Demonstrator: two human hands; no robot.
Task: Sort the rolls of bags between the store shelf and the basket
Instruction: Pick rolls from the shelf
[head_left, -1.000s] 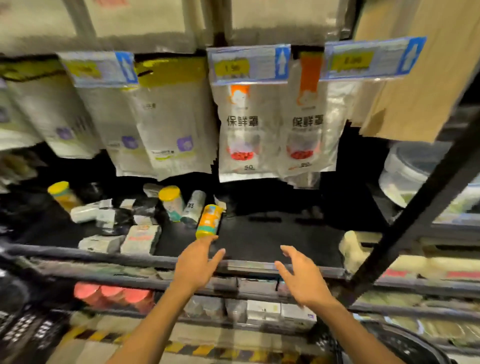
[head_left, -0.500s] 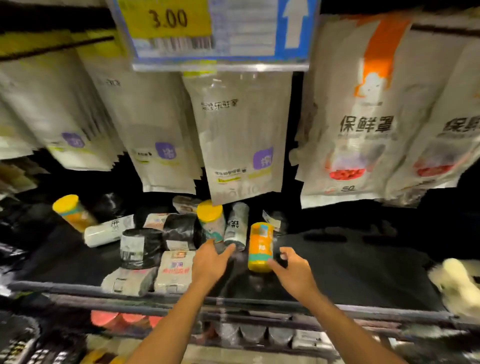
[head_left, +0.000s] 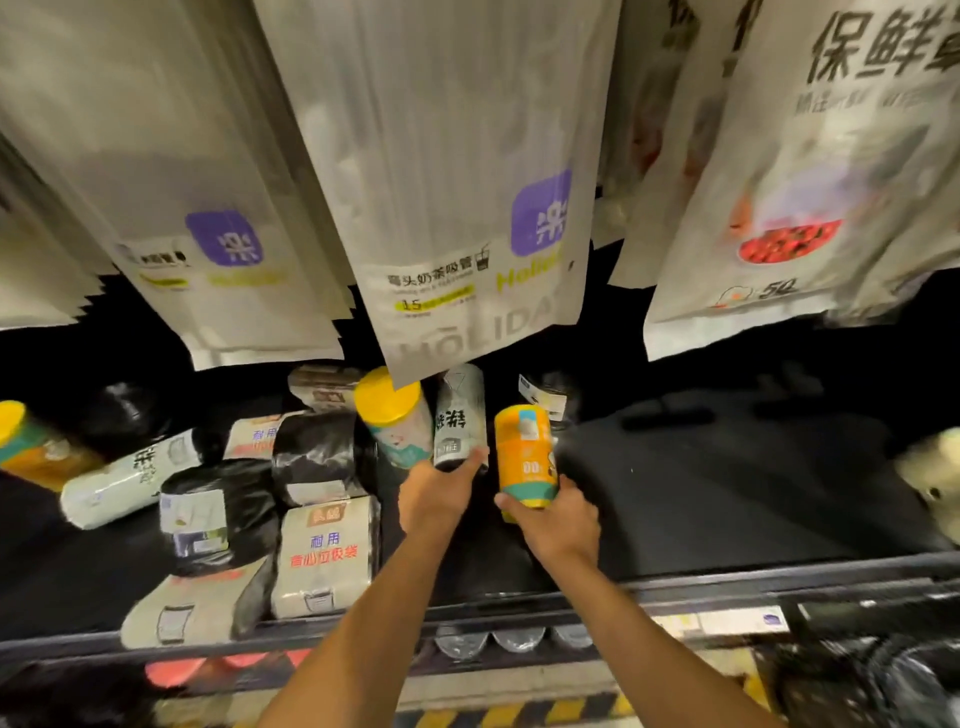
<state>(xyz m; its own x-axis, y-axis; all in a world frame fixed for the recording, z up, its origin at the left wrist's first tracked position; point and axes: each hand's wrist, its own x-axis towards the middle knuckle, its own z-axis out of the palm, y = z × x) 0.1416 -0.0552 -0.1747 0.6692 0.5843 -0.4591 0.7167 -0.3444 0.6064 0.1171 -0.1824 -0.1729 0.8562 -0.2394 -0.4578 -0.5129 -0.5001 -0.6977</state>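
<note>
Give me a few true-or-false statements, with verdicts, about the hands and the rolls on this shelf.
1. The right hand grips the orange cylindrical roll with a teal band. True.
2. That orange roll lies in a basket. False: it is over the dark store shelf.
3. The left hand touches the lower end of the grey-white roll with black characters. True.
4. The yellow-capped pale roll is right of the orange roll. False: it is left of it, beyond the grey-white roll.
</note>
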